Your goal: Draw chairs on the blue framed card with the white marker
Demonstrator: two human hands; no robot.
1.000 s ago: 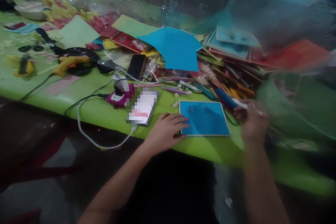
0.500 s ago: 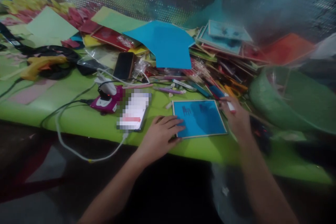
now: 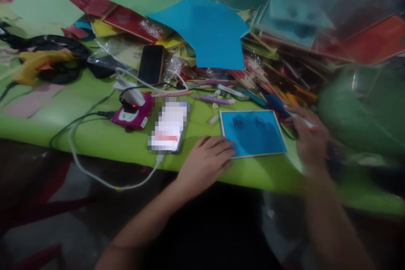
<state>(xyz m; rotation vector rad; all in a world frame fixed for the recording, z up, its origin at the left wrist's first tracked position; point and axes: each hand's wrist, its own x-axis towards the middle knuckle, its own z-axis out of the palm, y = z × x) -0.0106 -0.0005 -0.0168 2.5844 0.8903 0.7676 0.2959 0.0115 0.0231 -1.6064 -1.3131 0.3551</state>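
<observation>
My left hand point(image 3: 210, 158) lies flat with its fingers out, the fingertips resting on the lower left corner of a blue card point(image 3: 257, 137) with a pale border. Two small patches of dark marks show on the upper part of that card. To the right of the card, my right hand point(image 3: 311, 139) is closed around a white marker point(image 3: 302, 120) with a red end. Motion blurs this hand, and some of its fingers are hidden. A dark blue object point(image 3: 276, 104) lies just beyond the marker's tip.
Left of my left hand are a lit phone point(image 3: 169, 128) on a white cable and a magenta power socket point(image 3: 133, 109). Behind stand a dark phone point(image 3: 152, 64), blue paper point(image 3: 218, 29) and scattered pens. A green basin point(image 3: 363, 109) is at right, a yellow glue gun point(image 3: 41, 63) far left.
The view has shifted, so most things sit higher and further right or left. My right hand has drawn slightly rightward from the card with the marker. My left hand stays on the card.
</observation>
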